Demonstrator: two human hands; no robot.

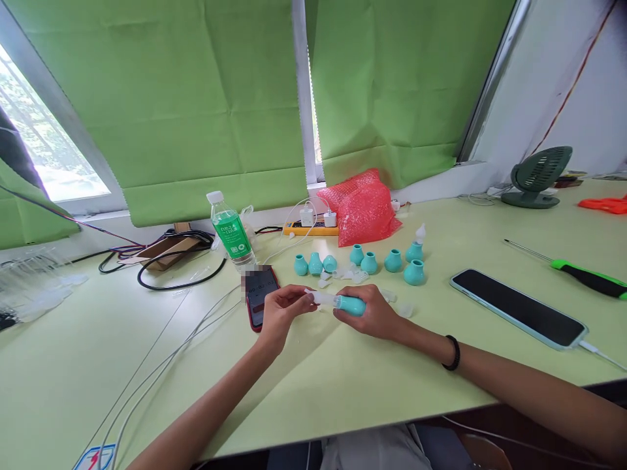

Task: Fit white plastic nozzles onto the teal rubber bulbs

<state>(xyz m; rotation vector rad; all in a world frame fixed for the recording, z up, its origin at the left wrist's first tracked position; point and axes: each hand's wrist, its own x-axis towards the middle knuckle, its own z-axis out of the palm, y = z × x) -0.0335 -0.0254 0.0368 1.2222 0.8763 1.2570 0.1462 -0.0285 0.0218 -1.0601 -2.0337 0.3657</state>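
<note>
My right hand is wrapped round a teal rubber bulb, which lies sideways and points left. From the bulb's mouth extends a translucent nozzle, and my left hand pinches its far end between thumb and fingertips. Just beyond my hands stand several more teal bulbs, most with their open necks up. One bulb at the back right has a clear pointed tip on it. Small clear plastic parts lie loose among the bulbs, some partly hidden behind my right hand.
A phone with a lit screen lies beside my left hand, a water bottle behind it. White cables cross the left side. At right are a dark phone, a screwdriver and a fan. Red bubble wrap sits behind.
</note>
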